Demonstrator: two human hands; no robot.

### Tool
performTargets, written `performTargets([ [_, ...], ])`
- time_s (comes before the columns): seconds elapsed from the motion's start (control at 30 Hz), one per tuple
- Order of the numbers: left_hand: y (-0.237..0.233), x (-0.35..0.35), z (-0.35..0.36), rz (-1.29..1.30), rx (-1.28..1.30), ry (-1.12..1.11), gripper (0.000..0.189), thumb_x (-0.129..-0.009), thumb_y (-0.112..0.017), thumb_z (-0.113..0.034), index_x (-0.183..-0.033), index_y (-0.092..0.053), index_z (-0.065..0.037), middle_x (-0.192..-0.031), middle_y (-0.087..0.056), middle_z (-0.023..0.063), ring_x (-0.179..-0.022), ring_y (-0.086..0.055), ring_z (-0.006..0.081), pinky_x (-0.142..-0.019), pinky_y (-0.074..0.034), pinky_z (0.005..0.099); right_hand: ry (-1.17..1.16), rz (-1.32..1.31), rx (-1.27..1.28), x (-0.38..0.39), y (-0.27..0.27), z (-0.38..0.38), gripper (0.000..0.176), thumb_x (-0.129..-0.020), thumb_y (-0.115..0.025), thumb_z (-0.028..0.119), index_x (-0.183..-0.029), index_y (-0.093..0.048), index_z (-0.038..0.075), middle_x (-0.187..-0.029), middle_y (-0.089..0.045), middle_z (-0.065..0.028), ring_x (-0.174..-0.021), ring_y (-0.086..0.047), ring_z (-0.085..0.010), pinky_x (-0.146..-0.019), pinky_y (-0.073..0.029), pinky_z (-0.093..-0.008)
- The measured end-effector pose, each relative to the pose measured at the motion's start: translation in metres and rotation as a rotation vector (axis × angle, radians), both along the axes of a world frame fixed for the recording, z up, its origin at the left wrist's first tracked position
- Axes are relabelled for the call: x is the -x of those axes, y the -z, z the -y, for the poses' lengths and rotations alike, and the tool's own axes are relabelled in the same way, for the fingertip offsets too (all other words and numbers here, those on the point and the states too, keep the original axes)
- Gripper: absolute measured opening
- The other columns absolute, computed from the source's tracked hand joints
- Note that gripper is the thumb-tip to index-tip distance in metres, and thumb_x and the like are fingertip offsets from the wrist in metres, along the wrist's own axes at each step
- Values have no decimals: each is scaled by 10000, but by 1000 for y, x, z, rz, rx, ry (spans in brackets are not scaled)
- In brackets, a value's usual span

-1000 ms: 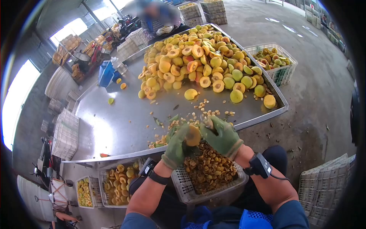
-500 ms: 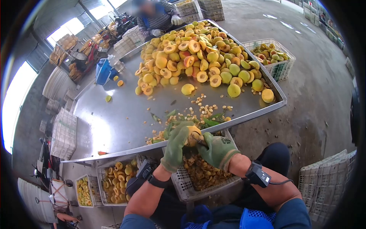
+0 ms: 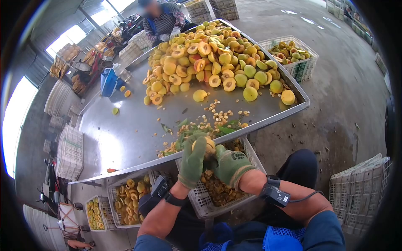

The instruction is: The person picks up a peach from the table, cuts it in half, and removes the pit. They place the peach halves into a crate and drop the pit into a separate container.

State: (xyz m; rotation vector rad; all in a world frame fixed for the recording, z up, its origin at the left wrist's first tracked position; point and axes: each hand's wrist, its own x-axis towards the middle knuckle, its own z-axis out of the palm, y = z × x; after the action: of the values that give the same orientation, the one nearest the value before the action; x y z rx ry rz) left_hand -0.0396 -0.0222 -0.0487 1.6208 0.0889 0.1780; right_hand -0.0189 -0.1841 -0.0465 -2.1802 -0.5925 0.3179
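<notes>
My left hand [image 3: 191, 164], in a green glove, is closed around a yellow peach [image 3: 208, 146] above the table's front edge. My right hand [image 3: 233, 166], also gloved, is closed just right of the peach. Its fingers wrap a small curved-blade tool, which shows in the earlier view and is mostly hidden now. Below both hands sits a plastic crate [image 3: 200, 211] holding brownish peach scraps [image 3: 217, 190]. Beyond the hands, small pale pieces [image 3: 222, 119] and green leaves [image 3: 226, 130] are scattered on the metal table [image 3: 138, 125].
A large heap of halved peaches [image 3: 199, 62] covers the table's far part. Another person [image 3: 165, 21] in gloves works behind it. Peach-filled crates stand at the right [image 3: 307, 69] and lower left [image 3: 112, 196]. Stacked crates [image 3: 351, 196] are at lower right.
My right hand has shifted slightly left and down, and the tool's curved blade is no longer visible. The peach stays in my left hand. The view has shifted slightly.
</notes>
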Motion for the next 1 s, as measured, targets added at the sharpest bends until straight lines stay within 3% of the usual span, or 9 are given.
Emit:
performTargets([
  [0.37,8,-2,8,147,-36,-95,310,-1086,-514,-268,-1266,-563,-21,-1201,-644,121,-1075,-671,218,-937,-553,348,17,-67,-40,9,-2,-9,327,-1001,-577,321,-1081,-590,4,-855,-690,-266,-813,-676,-463,-705,-516,-539],
  [0.63,15,-8,5,30,-36,-127,301,-1087,-514,-292,-1241,-569,-39,-1182,-647,118,-1056,-674,209,-924,-552,348,16,-122,-48,1,-2,-6,334,-982,-586,314,-1078,-613,-4,-894,-699,-273,-855,-677,-472,-742,-528,-531],
  [0.83,20,-8,10,155,-115,-149,295,-1092,-501,-279,-1230,-577,-29,-1170,-631,110,-1041,-648,186,-905,-550,342,7,-165,-59,-2,-2,-8,316,-974,-589,304,-1068,-626,4,-942,-701,-268,-890,-675,-471,-764,-531,-527],
  [0.93,29,-8,9,301,-511,-202,295,-1095,-490,-258,-1241,-569,-15,-1197,-593,105,-1052,-627,188,-926,-537,342,-3,-115,-3,-5,8,-11,320,-966,-595,296,-1075,-624,-3,-953,-700,-269,-904,-679,-464,-769,-535,-516],
  [1.0,22,-7,12,158,-276,-165,287,-1095,-489,-239,-1248,-565,-8,-1212,-572,110,-1069,-618,196,-941,-530,343,-10,-93,36,-6,11,-11,328,-961,-598,293,-1081,-619,-12,-950,-698,-271,-907,-684,-459,-770,-537,-512],
])
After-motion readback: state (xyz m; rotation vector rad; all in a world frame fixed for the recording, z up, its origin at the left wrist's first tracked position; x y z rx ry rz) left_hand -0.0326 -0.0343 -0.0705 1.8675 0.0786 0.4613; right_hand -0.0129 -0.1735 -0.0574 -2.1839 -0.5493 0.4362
